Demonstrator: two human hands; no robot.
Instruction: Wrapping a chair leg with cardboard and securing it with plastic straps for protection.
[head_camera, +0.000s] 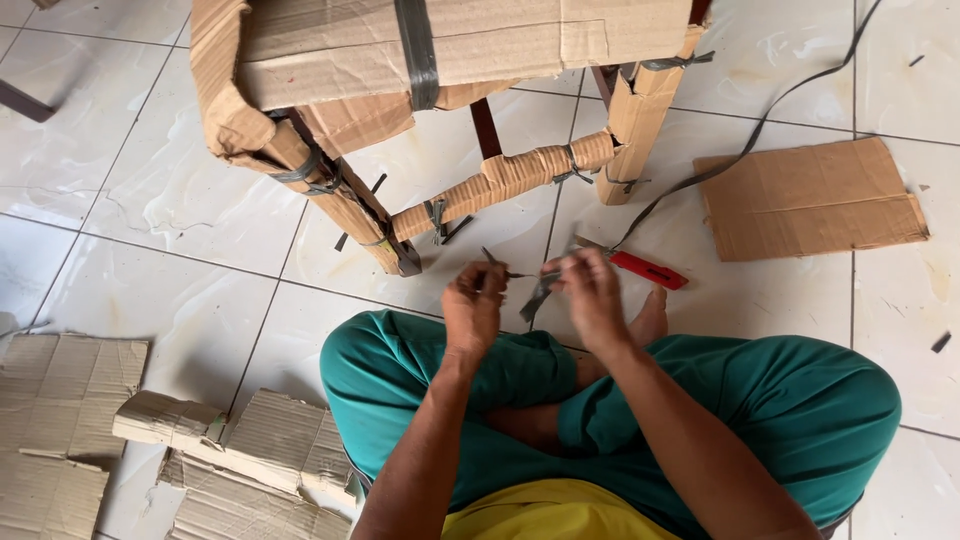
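Grey plastic strap (541, 291) sits in the middle of the frame, pinched between the right hand (590, 292) and the left hand (473, 305), both grips shut on it, its long side running across from hand to hand.

A short piece of dark strap (540, 293) is pinched between the left hand (474, 308) and the right hand (592, 297), both raised above the crossed legs in green trousers (800, 400). Just beyond the right hand, a red cutter (648, 270) is seen lying on the white tiled floor (180, 250). A cardboard-wrapped chair (440, 60) is set at the floor's far edge, its legs bound with straps. A flat cardboard sheet (810, 200) is laid toward the right edge, and torn cardboard pieces (240, 450) are heaped near the bottom left corner.
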